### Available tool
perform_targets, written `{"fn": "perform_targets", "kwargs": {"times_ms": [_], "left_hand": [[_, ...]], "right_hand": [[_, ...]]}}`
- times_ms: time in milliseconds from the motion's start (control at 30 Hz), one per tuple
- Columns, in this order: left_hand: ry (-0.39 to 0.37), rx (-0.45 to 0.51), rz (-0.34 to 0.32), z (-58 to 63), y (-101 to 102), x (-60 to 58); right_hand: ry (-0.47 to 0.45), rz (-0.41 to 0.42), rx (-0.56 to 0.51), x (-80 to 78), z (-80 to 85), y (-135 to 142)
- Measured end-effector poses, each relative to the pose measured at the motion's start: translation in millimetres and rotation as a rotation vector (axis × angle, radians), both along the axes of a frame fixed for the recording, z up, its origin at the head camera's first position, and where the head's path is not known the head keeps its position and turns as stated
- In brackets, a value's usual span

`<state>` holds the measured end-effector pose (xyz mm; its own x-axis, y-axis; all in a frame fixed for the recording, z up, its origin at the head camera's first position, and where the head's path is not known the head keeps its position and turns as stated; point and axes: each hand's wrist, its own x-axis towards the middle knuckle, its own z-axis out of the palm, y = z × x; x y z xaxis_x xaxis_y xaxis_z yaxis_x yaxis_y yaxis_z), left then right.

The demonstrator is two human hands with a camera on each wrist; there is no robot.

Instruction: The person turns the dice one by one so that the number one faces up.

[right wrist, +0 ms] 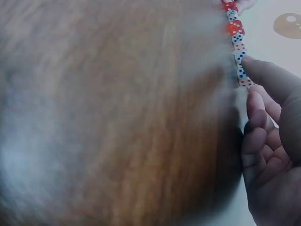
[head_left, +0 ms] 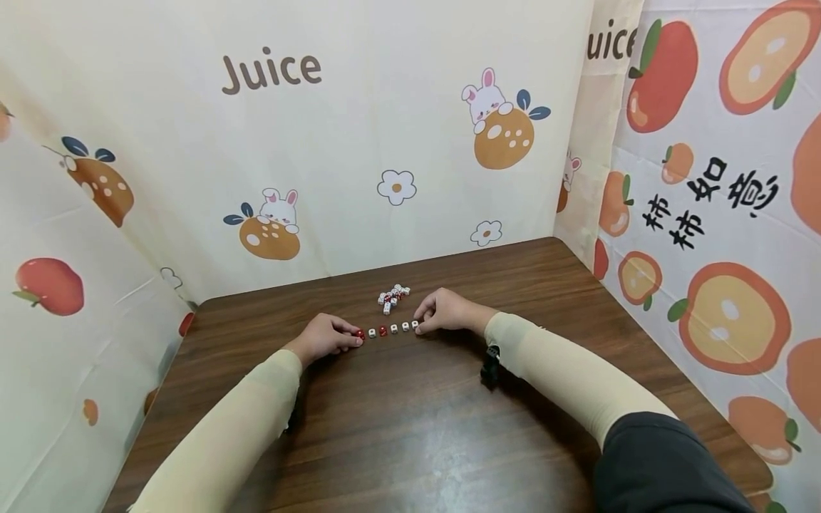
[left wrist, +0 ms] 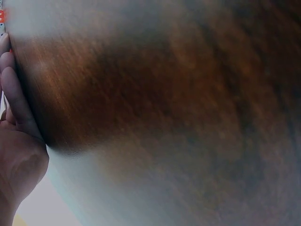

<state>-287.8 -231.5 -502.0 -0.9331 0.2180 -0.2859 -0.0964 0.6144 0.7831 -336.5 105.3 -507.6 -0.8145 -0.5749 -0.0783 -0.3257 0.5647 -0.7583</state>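
A row of small dice lies across the wooden table, red and white mixed. My left hand (head_left: pixel 328 335) is at the row's left end, thumb and fingertips pinching a red die (head_left: pixel 361 333). To its right come a white die (head_left: pixel 372 333), another red die (head_left: pixel 383 330) and more white dice (head_left: pixel 394 328). My right hand (head_left: pixel 447 311) pinches the white die (head_left: pixel 415 325) at the right end. In the right wrist view its thumb (right wrist: pixel 263 73) lies against the row. The left wrist view shows the left hand (left wrist: pixel 21 113) at the edge, its die mostly hidden.
Behind the row sits a loose pile of white and red dice (head_left: pixel 393 297). The brown table (head_left: pixel 398 413) meets fruit-printed cloth walls (head_left: pixel 359 128) at the back and sides. A black device (head_left: pixel 490 367) hangs at the right wrist.
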Motion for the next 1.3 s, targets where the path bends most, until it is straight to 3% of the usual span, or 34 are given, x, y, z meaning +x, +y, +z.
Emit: {"fn": "perform_targets", "kwargs": {"times_ms": [433, 833, 1167, 1300], "left_hand": [[0.004, -0.003, 0.004, -1.9, -0.1, 2.4], [-0.006, -0.007, 0.014, -1.3, 0.6, 0.1], [0.001, -0.007, 0.004, 4.1, 1.2, -1.7], [-0.008, -0.006, 0.007, 2.9, 1.2, -1.0]], "right_hand": [[-0.124, 0.043, 0.022, -10.7, 9.0, 4.7], [-0.121, -0.205, -0.027, -32.1, 17.2, -4.7], [0.005, -0.309, 0.071, -45.3, 20.7, -21.3], [-0.012, -0.322, 0.112, -48.3, 19.9, -24.8]]}}
